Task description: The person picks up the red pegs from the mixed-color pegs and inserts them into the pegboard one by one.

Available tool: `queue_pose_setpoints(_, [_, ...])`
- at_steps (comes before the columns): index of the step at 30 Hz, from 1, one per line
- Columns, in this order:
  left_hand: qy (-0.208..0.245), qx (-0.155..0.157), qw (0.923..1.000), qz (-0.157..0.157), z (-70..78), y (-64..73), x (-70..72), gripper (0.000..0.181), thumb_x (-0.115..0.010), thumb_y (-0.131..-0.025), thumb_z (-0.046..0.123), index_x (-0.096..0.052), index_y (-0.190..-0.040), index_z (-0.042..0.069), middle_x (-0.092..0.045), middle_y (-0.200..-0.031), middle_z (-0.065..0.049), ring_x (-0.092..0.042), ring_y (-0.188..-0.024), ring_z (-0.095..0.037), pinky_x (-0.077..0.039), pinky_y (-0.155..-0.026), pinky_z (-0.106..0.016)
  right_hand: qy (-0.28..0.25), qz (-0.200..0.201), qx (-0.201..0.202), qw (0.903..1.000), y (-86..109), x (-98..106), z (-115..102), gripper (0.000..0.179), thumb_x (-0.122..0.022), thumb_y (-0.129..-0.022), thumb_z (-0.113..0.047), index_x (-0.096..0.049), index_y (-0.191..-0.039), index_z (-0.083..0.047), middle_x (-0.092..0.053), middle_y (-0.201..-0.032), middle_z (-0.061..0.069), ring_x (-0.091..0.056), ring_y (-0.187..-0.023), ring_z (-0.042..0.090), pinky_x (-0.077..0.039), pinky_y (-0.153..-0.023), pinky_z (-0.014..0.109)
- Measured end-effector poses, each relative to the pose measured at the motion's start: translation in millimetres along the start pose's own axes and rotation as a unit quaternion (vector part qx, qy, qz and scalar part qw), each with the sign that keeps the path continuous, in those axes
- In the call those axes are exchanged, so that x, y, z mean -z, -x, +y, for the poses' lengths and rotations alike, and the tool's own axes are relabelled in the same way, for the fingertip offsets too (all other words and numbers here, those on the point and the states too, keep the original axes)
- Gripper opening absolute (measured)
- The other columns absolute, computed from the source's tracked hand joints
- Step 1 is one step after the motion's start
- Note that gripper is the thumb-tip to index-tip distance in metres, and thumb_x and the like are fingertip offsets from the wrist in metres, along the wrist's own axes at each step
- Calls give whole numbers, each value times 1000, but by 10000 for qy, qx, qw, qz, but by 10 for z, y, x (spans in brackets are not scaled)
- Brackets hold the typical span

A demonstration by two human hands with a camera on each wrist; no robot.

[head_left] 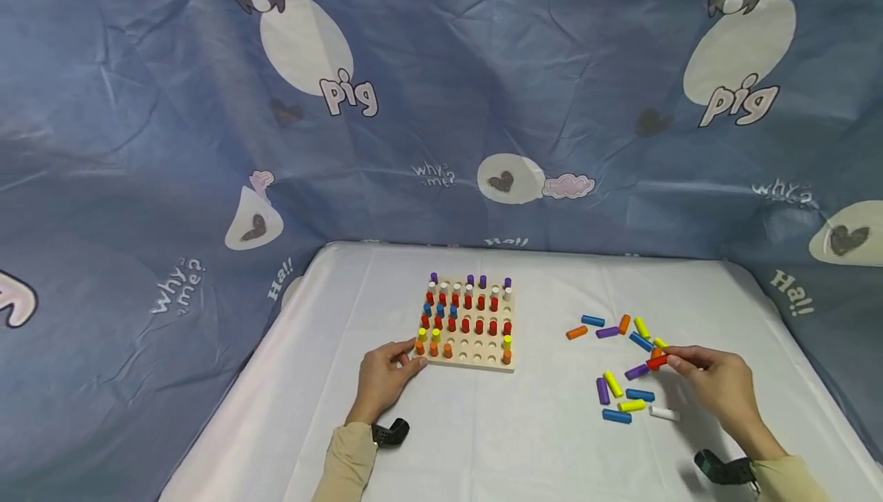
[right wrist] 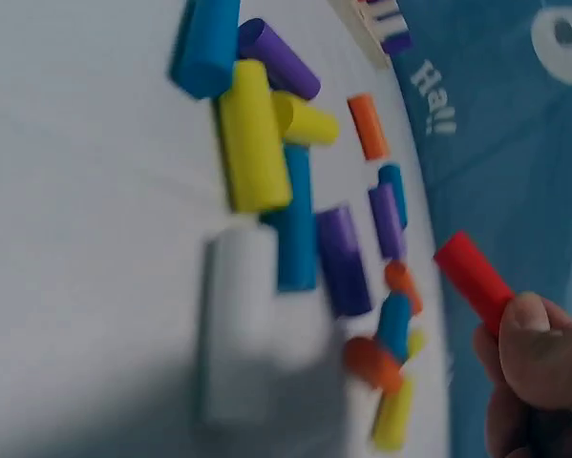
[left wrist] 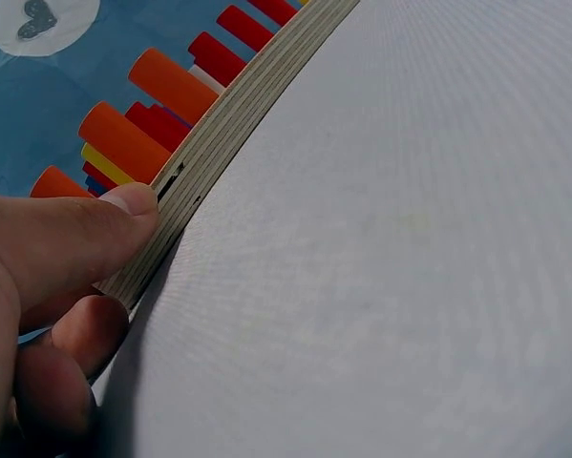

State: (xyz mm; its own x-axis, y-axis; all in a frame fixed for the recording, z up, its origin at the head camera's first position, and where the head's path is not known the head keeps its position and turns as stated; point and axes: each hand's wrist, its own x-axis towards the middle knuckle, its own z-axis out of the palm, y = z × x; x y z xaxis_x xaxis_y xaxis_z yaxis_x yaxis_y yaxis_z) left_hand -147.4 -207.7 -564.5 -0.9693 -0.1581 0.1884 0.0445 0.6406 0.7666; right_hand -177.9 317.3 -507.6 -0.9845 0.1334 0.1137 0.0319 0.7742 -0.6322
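Note:
A square wooden pegboard (head_left: 469, 362) stands on the white cloth, with rows of purple, white, red, blue, yellow and orange pegs upright in it and several bare holes. My left hand (head_left: 380, 381) grips its front left corner; in the left wrist view the thumb (left wrist: 123, 205) presses the board's layered edge (left wrist: 195, 176) beside the orange pegs (left wrist: 123, 143). Over the loose pegs at the right, my right hand (head_left: 724, 387) pinches a red peg (right wrist: 474, 275) by one end between thumb and fingers. In the right wrist view this peg is held above the cloth, tilted.
Loose pegs lie scattered right of the board, among them a white peg (head_left: 664, 414), a purple peg (head_left: 603, 391), a yellow peg (head_left: 631, 405) and a blue peg (head_left: 592, 320). A blue patterned curtain (head_left: 441, 103) hangs behind the table.

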Motion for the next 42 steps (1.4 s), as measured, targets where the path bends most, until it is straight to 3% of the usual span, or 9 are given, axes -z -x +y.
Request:
queue_pose_setpoints(4, [-43, -64, 10000, -3, -1, -6, -1, 42, -91, -85, 25, -80, -122, 7, -61, -70, 9, -41, -57, -4, -31, -54, -22, 30, 441, 619, 9971, -37, -80, -217, 12, -81, -92, -8, -84, -102, -2, -79, -89, 17, -49, -65, 10, -32, -54, 27])
queue_pose_setpoints(8, [-80, -129, 9999, -14, 4, -18, -5, 42, -90, -86, 26, -80, -122, 8, -61, -70, 10, -40, -56, -3, -30, -53, -22, -124, 859, 1262, 9882, -106, -193, -425, 11, -86, -86, -4, -84, -97, -2, -74, -79, 13, -45, -58, 5, -32, -49, 26])
queue_pose_setpoints(19, [-105, -73, 9999, -42, -3, -14, -10, 42, -90, -86, 25, -80, -123, 9, -61, -70, 10, -42, -57, -3, -32, -54, -22, -468, 1228, 2448, 9606, -424, -585, -902, 11, -92, -79, -5, -86, -88, -7, -74, -72, 6, -56, -65, 11, -37, -54, 25])
queue_pose_setpoints(27, [-50, -64, 10000, -49, -10, -1, 2, 42, -90, -86, 24, -80, -122, 7, -61, -70, 10, -42, -56, -2, -31, -52, -21, -842, 1019, 2490, 9594, -599, -833, -1162, 12, -94, -77, -7, -87, -86, -9, -73, -71, 4, -50, -62, 2, -35, -54, 21])
queue_pose_setpoints(35, [-78, -182, 9998, 42, -28, 17, 1, 42, -90, -85, 25, -80, -121, 6, -62, -70, 8, -42, -57, -2, -32, -53, -22, -1139, 353, 2067, 9711, -693, -1103, -1408, 7, -91, -83, -11, -87, -89, -9, -76, -77, 6, -56, -66, 12, -40, -57, 26])
queue_pose_setpoints(42, [-52, -173, 9998, 51, -25, 8, -5, 41, -91, -85, 24, -81, -120, 6, -62, -70, 8, -43, -58, -2, -33, -55, -22, -1207, 123, 2162, 9688, -780, -1324, -1537, 5, -89, -85, -11, -87, -88, -7, -78, -78, 7, -60, -68, 15, -42, -59, 27])
